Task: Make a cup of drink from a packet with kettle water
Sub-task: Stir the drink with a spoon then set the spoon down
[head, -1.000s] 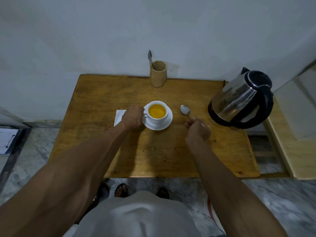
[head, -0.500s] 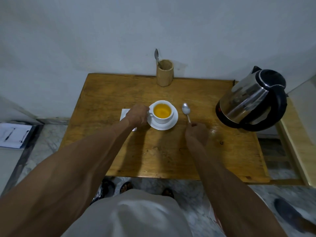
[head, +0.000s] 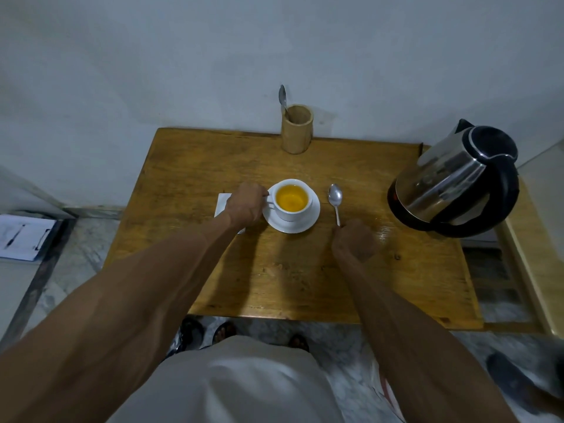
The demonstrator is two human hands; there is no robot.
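Now my left grip (head: 245, 204) closes on the handle of the cup (head: 291, 199), while my right grip (head: 354, 239) pinches the spoon (head: 335, 198) lying just beyond it on the worktop (head: 183, 178).

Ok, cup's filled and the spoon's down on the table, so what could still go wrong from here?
The cup is nearly brimful; the left hand at its handle could slosh it into the saucer or onto the white packet. The right hand, at the spoon handle's end, could flick it into the saucer.
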